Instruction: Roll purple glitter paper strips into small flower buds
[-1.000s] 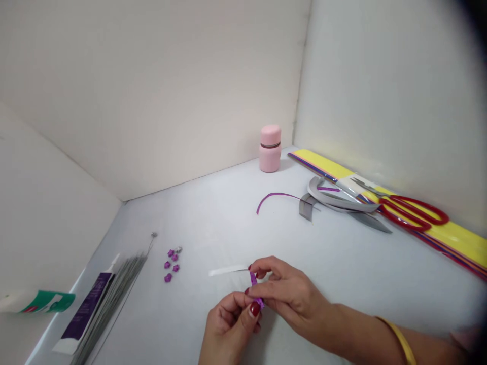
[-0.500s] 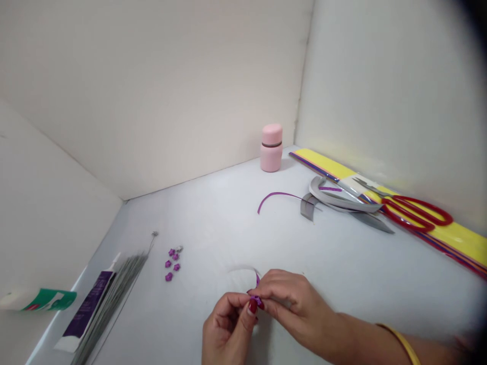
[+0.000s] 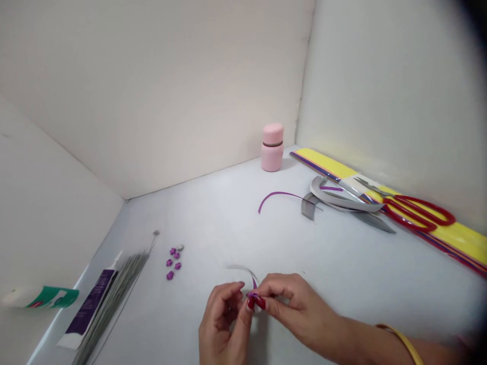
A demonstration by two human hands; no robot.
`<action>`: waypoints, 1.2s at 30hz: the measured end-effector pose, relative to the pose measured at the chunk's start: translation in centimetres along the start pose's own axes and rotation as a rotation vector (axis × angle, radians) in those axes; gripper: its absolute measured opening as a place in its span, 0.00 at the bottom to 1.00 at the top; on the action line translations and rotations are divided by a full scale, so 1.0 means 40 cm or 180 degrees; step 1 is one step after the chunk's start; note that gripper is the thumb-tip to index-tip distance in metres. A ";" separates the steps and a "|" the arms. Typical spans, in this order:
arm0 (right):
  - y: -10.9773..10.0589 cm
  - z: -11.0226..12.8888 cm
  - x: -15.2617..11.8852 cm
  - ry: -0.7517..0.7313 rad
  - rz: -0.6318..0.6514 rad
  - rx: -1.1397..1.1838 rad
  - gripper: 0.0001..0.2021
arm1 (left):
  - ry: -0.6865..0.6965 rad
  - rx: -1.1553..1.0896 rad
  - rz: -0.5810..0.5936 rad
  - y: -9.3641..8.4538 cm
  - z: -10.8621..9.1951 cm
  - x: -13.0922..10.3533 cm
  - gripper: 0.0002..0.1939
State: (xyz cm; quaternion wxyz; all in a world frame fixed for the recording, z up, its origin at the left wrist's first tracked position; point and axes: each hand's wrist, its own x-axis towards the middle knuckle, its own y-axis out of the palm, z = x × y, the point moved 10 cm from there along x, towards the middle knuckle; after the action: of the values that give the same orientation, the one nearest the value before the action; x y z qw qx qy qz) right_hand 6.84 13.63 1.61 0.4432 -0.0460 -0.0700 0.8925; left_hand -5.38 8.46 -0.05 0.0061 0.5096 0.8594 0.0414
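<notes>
Head view: left hand (image 3: 227, 322) and right hand (image 3: 300, 309), fingertips together, both pinching one purple strip (image 3: 254, 284), held low at centre above table (image 3: 182, 324), purple stars (image 3: 170, 275) to its left, pink jar (image 3: 272, 147) behind, scissors (image 3: 418, 212) on yellow pack (image 3: 466, 241) at right.

Plain whitish walls on three sides, kinda like a booth. Back wall (image 3: 160, 91) is off-white w/ a slightly warm tint and meets the right wall (image 3: 384, 76) in a corner, dark marks along that seam. Left wall (image 3: 41, 167) is low in view, w/ a small faint mark on it. Counter (image 3: 213, 218) is smooth, pale bluish-grey, bright strip along its left edge. Light's soft & pretty even, tho the far right of the view goes dark.
</notes>
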 end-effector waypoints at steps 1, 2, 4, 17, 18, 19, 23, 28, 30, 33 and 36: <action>0.003 -0.010 0.000 0.0097 0.0010 0.0146 0.15 | 0.0173 0.0130 0.0105 0.006 -0.016 0.001 0.05; 0.006 -0.022 0.000 0.0202 0.0023 0.0311 0.15 | 0.0322 0.0245 0.0220 0.013 -0.030 0.001 0.04; 0.015 -0.044 -0.002 0.0395 0.0042 0.0646 0.15 | 0.0423 0.0323 0.0361 0.021 -0.043 0.003 0.03; 0.037 -0.054 -0.001 0.0382 0.0222 0.1171 0.12 | -0.0660 -0.0237 0.0410 0.031 0.025 0.010 0.04; 0.037 -0.053 -0.002 0.0368 0.0224 0.1161 0.12 | -0.0676 -0.0282 0.0424 0.032 0.026 0.010 0.04; 0.037 -0.052 -0.002 0.0341 0.0225 0.1140 0.12 | -0.0687 -0.0328 0.0454 0.035 0.026 0.010 0.04; 0.037 -0.041 -0.002 0.0273 0.0244 0.1071 0.12 | -0.0687 -0.0466 0.0562 0.044 0.032 0.011 0.03; 0.035 -0.030 0.001 0.0238 0.0243 0.1029 0.12 | -0.0827 -0.0564 0.0459 0.039 0.044 0.010 0.04; 0.035 -0.029 0.001 0.0225 0.0239 0.0977 0.12 | -0.0857 -0.0550 0.0395 0.035 0.045 0.009 0.05; 0.037 -0.037 0.000 0.0278 0.0242 0.1020 0.11 | -0.0709 -0.0509 0.0406 0.036 0.034 0.009 0.04; 0.038 -0.047 -0.001 0.0354 0.0236 0.1131 0.11 | -0.0630 -0.0474 0.0408 0.036 0.029 0.009 0.03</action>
State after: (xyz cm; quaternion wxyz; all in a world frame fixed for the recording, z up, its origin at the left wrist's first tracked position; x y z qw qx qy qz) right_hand 5.93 12.85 -0.48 0.4144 -0.0188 0.1150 0.9026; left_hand -4.23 9.53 -1.09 0.1260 0.5633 0.8148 0.0549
